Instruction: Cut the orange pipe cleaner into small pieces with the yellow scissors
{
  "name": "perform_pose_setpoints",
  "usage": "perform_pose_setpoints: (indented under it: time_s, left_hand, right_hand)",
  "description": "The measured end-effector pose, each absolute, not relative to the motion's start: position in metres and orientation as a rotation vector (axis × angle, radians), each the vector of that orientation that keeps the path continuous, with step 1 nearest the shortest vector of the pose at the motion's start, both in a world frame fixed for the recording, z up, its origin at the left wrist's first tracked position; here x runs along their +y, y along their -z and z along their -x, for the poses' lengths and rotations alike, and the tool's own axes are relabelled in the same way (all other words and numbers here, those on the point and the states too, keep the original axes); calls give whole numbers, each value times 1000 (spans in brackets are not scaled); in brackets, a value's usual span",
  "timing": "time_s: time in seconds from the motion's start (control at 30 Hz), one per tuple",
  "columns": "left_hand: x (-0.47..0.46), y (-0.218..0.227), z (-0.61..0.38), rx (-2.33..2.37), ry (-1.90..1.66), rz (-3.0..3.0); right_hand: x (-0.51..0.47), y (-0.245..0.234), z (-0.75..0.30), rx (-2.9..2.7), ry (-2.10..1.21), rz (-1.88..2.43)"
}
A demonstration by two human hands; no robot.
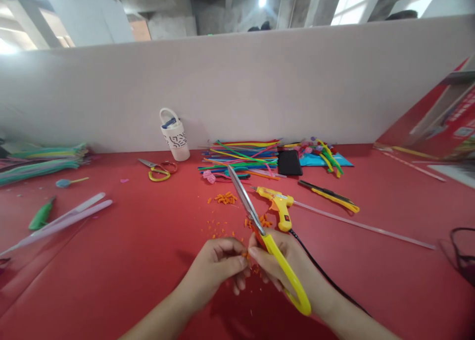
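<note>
My left hand (pixel 222 263) is closed, thumb against fingers, on a small orange piece (pixel 245 255), partly hidden by the fingertips. Scissors (pixel 285 270) with yellow and red handles are in my closed right hand (pixel 285 256), their blades pointing up and away. The right thumb and fingertips come close to the orange piece too; whether they touch it I cannot tell. Just beyond my hands lie two small piles of cut orange pieces (pixel 225 198), and orange crumbs are scattered across the red table (pixel 148 261). To the right of the scissor blades rests a yellow glue gun (pixel 276 201).
Pipe cleaners (pixel 241 157) lie in a bundle by the white partition (pixel 237 87), beside a black flat object (pixel 290 163). A white cup (pixel 177 139) and other scissors (pixel 159 171) stand left of it. Black-and-yellow tweezers-like tool (pixel 330 195) and the cord (pixel 322 270) are at right.
</note>
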State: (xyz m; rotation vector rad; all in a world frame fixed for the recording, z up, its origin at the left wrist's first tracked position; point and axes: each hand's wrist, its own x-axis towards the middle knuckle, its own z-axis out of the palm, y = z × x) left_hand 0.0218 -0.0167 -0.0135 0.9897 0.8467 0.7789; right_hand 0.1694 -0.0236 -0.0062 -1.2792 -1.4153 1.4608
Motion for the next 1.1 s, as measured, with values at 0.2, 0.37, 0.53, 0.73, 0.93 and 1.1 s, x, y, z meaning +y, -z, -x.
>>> perform_pose_setpoints:
  time_s: [0.2,0.37,0.53,0.73,0.93,1.1]
  left_hand:
    - [-17,12,-25,1066,-821,-1241]
    - [-9,16,-19,1391,-822,-1547]
    - [-10,14,-22,1364,-836,-1647]
    - [-15,16,-27,1255,-824,-1727]
    - [-9,18,-20,1195,-936,-1271]
    - [-2,15,-11,1107,-1083,-873]
  right_hand:
    - [-27,1,-165,-1461,-1380,1380]
    - [-27,2,-165,-1449,-1365,1497]
    - [-22,6,-165,-1452,-1324,1545]
    - [-22,10,-162,-1502,-1231,1460]
    - [-22,12,-170,-1565,-1165,1437]
    - [-22,14,-179,-1816,-935,1485]
